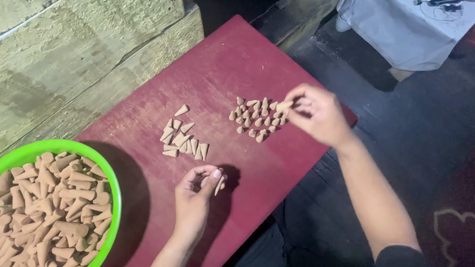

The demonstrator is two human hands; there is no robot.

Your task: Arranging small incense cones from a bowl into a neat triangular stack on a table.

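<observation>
Left hand (196, 192) pinches a cone (219, 184); right hand (314, 112) pinches another (283, 105) above standing cones (256, 118). Light, brittle: grip mid-body.

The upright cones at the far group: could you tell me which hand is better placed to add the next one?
Probably the right hand: it holds a cone at that group's edge.

Right hand (316, 114) pinches cone (283, 105); left hand (196, 192) holds cone (219, 184).
</observation>
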